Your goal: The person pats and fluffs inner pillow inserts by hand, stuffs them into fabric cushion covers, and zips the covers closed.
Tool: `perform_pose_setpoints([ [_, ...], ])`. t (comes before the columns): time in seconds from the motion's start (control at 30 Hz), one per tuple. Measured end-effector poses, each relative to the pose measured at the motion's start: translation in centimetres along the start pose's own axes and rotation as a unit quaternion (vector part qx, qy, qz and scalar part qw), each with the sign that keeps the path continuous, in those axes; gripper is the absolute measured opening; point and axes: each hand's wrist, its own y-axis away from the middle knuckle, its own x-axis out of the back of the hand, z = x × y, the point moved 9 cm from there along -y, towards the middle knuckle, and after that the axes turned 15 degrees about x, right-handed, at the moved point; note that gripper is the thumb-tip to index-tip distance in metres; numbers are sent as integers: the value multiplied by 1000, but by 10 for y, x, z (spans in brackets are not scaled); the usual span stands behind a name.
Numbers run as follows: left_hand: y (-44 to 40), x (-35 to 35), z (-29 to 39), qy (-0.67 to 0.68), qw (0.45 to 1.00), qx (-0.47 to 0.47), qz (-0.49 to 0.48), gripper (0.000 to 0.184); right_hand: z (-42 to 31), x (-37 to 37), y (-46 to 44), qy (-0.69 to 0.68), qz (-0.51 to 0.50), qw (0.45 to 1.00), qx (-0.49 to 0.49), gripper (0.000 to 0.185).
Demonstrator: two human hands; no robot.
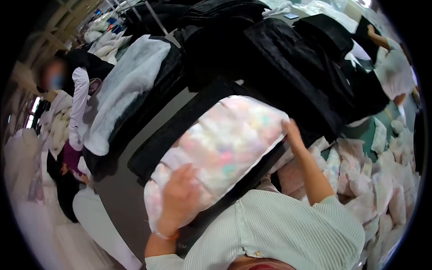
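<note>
A puffy white bag (225,139) with blurred pink and teal patches inside lies across a black cloth piece (175,135) on a dark table. My left hand (181,193) rests over the bag's lower left part, its fingers blurred by motion. At the bag's right end, my right hand (292,135) touches the upper corner, with the fingertips partly hidden at the edge. Whether those fingers grip the bag is not clear.
Black fabric stacks (297,67) cover the far side. White fluffy material (130,85) lies on black cloth at left. Filled pale bags (360,184) are heaped at right. One person (78,103) is at left, another (393,67) at far right. A grey table (121,198) shows at lower left.
</note>
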Motion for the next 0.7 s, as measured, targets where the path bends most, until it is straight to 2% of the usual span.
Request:
perform_pose_setpoints([
  [0.03, -7, -38, 27, -5, 999, -29, -29, 50, 25, -14, -8, -65, -44, 997, -17, 45],
  [0.07, -10, -78, 43, 5, 997, -49, -66, 68, 14, -28, -2, -83, -85, 992, -49, 48],
  [0.1, -17, -112, 69, -38, 993, -69, -86, 79, 0, -43, 5, -108, -121, 983, -81, 51],
  [0.13, -29, -142, 89, -50, 992, -42, -111, 90, 6, -45, 0, -127, -123, 980, -92, 51],
  [0.17, -44, -167, 103, -112, 985, -34, -125, 95, 1, -53, -5, -144, -183, 971, -50, 53],
  [0.2, -66, -175, 107, -174, 983, -25, -52, 93, -8, -59, -7, -158, -240, 958, -8, 55],
  [0.23, -84, -182, 107, -229, 973, -16, 24, 90, -21, -65, -3, -203, -250, 946, -30, 52],
  [0.27, -97, -191, 97, -235, 972, -15, 16, 90, -27, -70, 0, -287, -233, 927, -61, 48],
  [0.3, -109, -183, 81, -179, 983, -3, 41, 86, -31, -76, 2, -369, -215, 899, -92, 45],
  [0.33, -120, -169, 69, -123, 990, 10, 65, 83, -31, -77, 2, -377, -216, 895, -100, 45],
  [0.37, -131, -143, 86, -104, 989, -8, 103, 76, -42, -79, -1, -226, -285, 931, 13, 38],
  [0.4, -144, -125, 92, -60, 993, 48, 84, 76, -52, -83, 1, -69, -343, 928, 125, 34],
  [0.43, -151, -112, 89, -14, 992, 105, 66, 76, -58, -94, 12, -41, -361, 912, 191, 27],
  [0.47, -156, -106, 74, -12, 990, 129, 57, 77, -88, -103, 23, 14, -362, 854, 374, 23],
  [0.5, -163, -101, 62, -10, 987, 151, 50, 77, -112, -111, 39, 69, -344, 762, 543, 21],
  [0.57, -174, -95, 56, -10, 985, 167, 43, 78, -115, -144, 42, 45, -304, 732, 608, 18],
  [0.6, -179, -93, 52, 10, 985, 171, 32, 77, -100, -173, 39, 93, -361, 711, 597, 18],
  [0.63, -182, -90, 50, 30, 984, 175, 23, 76, -95, -185, 37, 89, -357, 712, 599, 18],
  [0.7, -186, -84, 49, 46, 982, 182, 28, 74, -62, -222, 27, 295, -408, 673, 542, 16],
])
